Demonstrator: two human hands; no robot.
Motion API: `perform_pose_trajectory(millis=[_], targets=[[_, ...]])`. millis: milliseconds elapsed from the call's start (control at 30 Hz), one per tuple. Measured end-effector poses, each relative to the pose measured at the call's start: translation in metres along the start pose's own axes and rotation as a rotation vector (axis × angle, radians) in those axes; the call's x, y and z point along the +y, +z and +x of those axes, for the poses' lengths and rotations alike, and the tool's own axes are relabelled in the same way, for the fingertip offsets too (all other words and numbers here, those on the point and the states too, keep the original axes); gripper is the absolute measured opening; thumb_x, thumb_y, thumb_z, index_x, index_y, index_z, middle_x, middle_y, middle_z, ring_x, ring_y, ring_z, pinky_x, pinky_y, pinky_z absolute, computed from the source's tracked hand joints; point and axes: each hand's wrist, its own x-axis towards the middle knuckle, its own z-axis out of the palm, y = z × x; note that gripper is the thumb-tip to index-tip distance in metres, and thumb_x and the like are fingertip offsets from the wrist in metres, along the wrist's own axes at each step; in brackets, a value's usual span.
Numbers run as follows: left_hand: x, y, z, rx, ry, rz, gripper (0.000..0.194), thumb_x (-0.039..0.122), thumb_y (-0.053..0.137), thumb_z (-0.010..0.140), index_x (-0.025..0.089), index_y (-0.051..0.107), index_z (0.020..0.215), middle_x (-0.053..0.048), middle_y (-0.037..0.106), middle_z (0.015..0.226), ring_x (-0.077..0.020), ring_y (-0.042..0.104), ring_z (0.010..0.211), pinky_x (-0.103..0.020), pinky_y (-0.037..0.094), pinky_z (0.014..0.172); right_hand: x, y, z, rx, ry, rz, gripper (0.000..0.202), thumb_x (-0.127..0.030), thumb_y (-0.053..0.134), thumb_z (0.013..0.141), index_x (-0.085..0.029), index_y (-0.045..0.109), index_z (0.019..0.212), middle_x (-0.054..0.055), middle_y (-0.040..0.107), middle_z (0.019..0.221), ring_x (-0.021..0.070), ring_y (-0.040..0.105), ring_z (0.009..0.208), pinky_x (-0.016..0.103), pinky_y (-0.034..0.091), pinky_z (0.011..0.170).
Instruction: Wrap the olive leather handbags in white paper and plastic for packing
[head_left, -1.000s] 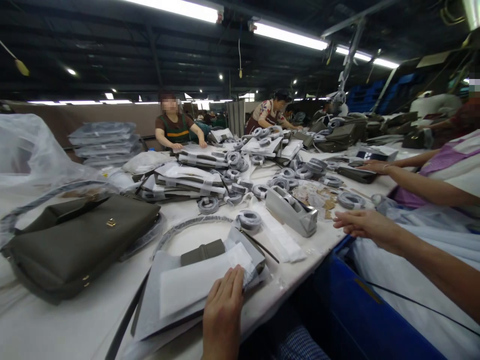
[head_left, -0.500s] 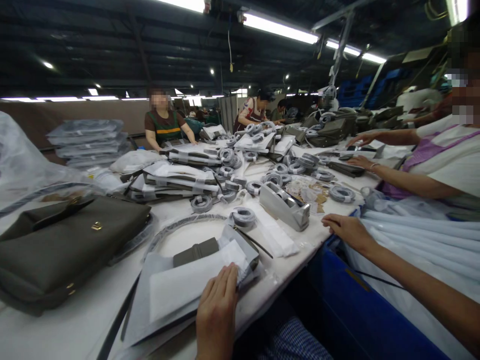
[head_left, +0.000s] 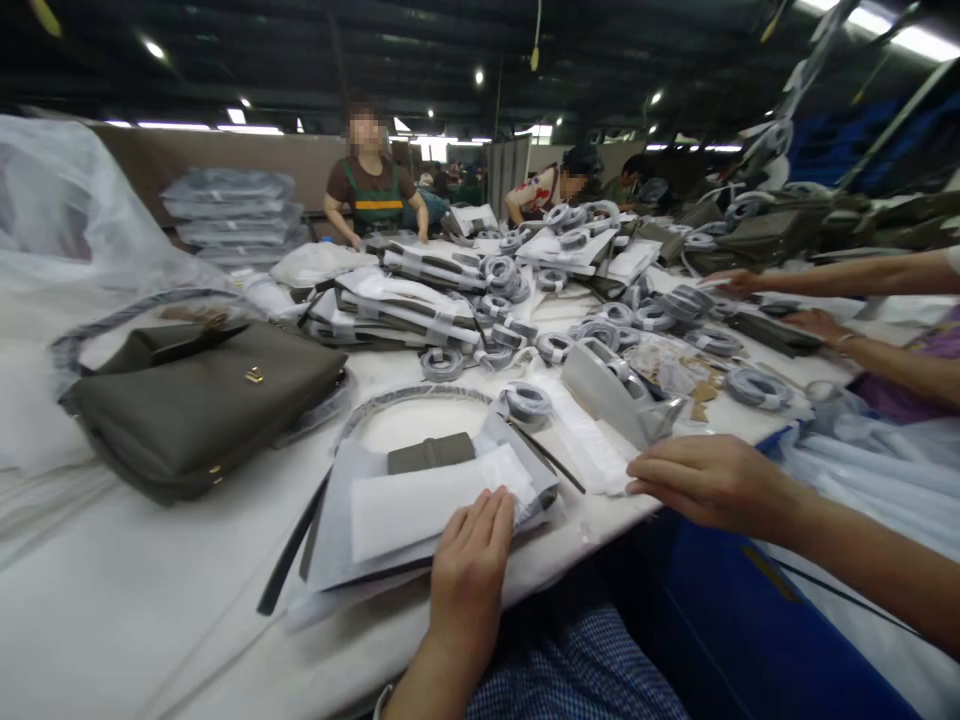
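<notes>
My left hand (head_left: 476,555) lies flat with fingers stretched over a white foam sheet (head_left: 420,505). That sheet rests on a grey-wrapped, olive bag part (head_left: 431,453), with a dark strap (head_left: 296,545) sticking out at its left. My right hand (head_left: 712,482) is at the table edge, its fingers pressed together at the near end of a stack of white foam strips (head_left: 581,440). What, if anything, sits between those fingertips is hidden. Just behind them stands a grey tape dispenser (head_left: 611,390).
An olive handbag (head_left: 210,400) lies at left. Wrapped, coiled straps (head_left: 525,402) and stacked bag parts (head_left: 405,310) cover the table's middle. A blue bin (head_left: 720,600) stands below the edge at right. Co-workers' arms (head_left: 892,345) reach in from the right; another person (head_left: 371,190) stands opposite.
My right hand has moved left and nearer, to the end of the white foam strips. My left hand stays on the foam sheet. The camera view has swung left and down.
</notes>
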Motion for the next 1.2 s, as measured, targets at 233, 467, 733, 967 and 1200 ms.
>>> perform_pose_trajectory(millis=[233, 467, 733, 967, 1200], targets=[[0.002, -0.001, 0.002, 0.035, -0.01, 0.003, 0.029, 0.013, 0.043, 0.102, 0.012, 0.062, 0.124, -0.009, 0.07, 0.124, -0.0222, 0.067, 0.113, -0.036, 0.055, 0.091, -0.035, 0.025, 0.082, -0.234, -0.501, -0.232, 0.031, -0.036, 0.047, 0.101, -0.021, 0.068, 0.084, 0.004, 0.068, 0.074, 0.015, 0.059, 0.065, 0.03, 0.034, 0.059], [0.002, 0.001, 0.002, 0.098, -0.005, 0.013, 0.029, 0.014, 0.04, 0.104, 0.012, 0.065, 0.119, -0.008, 0.071, 0.123, -0.0225, 0.069, 0.111, -0.035, 0.056, 0.091, -0.055, 0.051, 0.151, -0.481, -0.63, -0.311, 0.024, -0.036, 0.062, 0.093, -0.018, 0.066, 0.077, 0.003, 0.069, 0.073, 0.0131, 0.057, 0.06, 0.03, 0.019, 0.054], [0.003, 0.002, 0.002, 0.1, -0.039, -0.025, 0.036, 0.016, 0.032, 0.106, 0.012, 0.067, 0.117, -0.008, 0.072, 0.12, -0.0222, 0.068, 0.11, -0.035, 0.056, 0.091, -0.073, 0.07, 0.193, -0.796, -0.607, -0.43, 0.018, -0.039, 0.066, 0.09, -0.024, 0.075, 0.088, 0.004, 0.075, 0.081, 0.0177, 0.066, 0.071, 0.029, 0.02, 0.054], [0.002, -0.002, 0.005, 0.098, -0.031, -0.046, 0.038, 0.017, 0.031, 0.105, 0.011, 0.068, 0.113, -0.011, 0.072, 0.114, -0.0236, 0.068, 0.106, -0.036, 0.056, 0.09, -0.085, 0.078, 0.205, -0.904, -0.547, -0.477, 0.017, -0.038, 0.066, 0.088, -0.027, 0.079, 0.092, 0.006, 0.076, 0.083, 0.0197, 0.067, 0.077, 0.027, 0.027, 0.056], [0.002, -0.002, 0.001, 0.032, -0.026, -0.05, 0.033, 0.018, 0.035, 0.104, 0.016, 0.067, 0.114, -0.008, 0.064, 0.135, -0.0236, 0.063, 0.117, -0.035, 0.055, 0.09, -0.097, 0.075, 0.21, -0.96, -0.512, -0.501, 0.015, -0.031, 0.07, 0.084, -0.024, 0.08, 0.092, 0.008, 0.077, 0.087, 0.0201, 0.067, 0.076, 0.027, 0.028, 0.055]])
